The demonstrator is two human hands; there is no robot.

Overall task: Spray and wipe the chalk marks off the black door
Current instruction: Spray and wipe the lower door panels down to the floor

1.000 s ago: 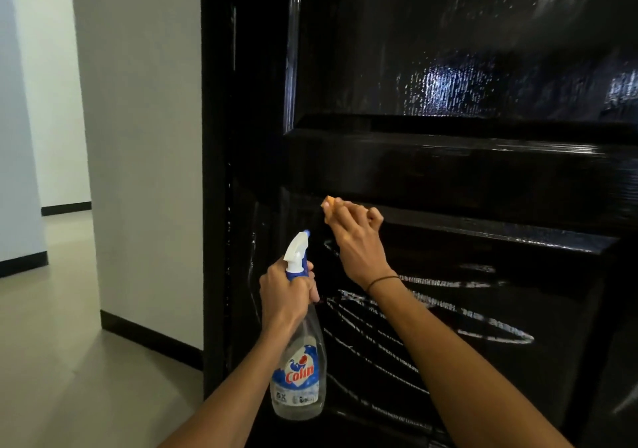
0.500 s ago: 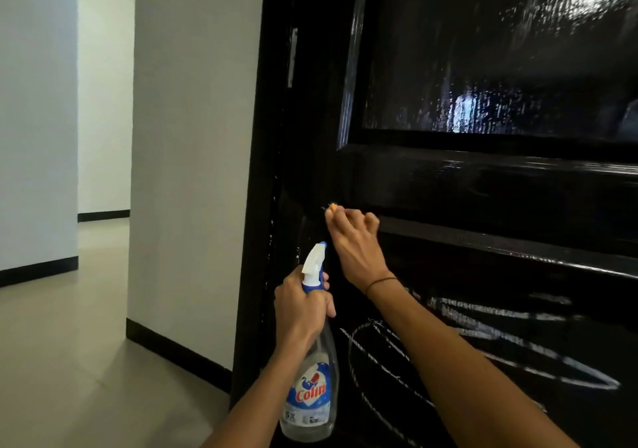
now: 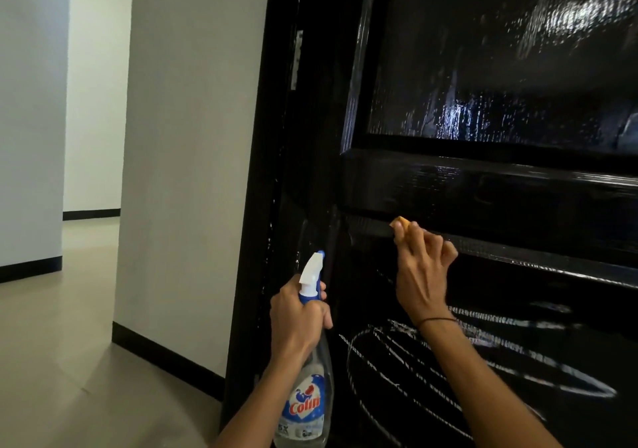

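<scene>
The glossy black door (image 3: 483,188) fills the right of the view, its upper panel wet and shiny. White chalk marks (image 3: 397,371) loop across the lower panel. My right hand (image 3: 423,268) grips a small orange cloth (image 3: 400,225) and presses it against the ledge above the lower panel. My left hand (image 3: 298,320) holds a clear spray bottle (image 3: 307,402) by the neck, its white nozzle pointing up toward the door's left stile.
A white wall (image 3: 186,171) with a black skirting stands left of the door frame. A beige tiled floor (image 3: 58,361) runs into a corridor at the far left.
My right hand with the cloth has slid to the right along the ledge. The view has kept shifting, so the door sits further right in the frame. The bottle stays in my left hand.
</scene>
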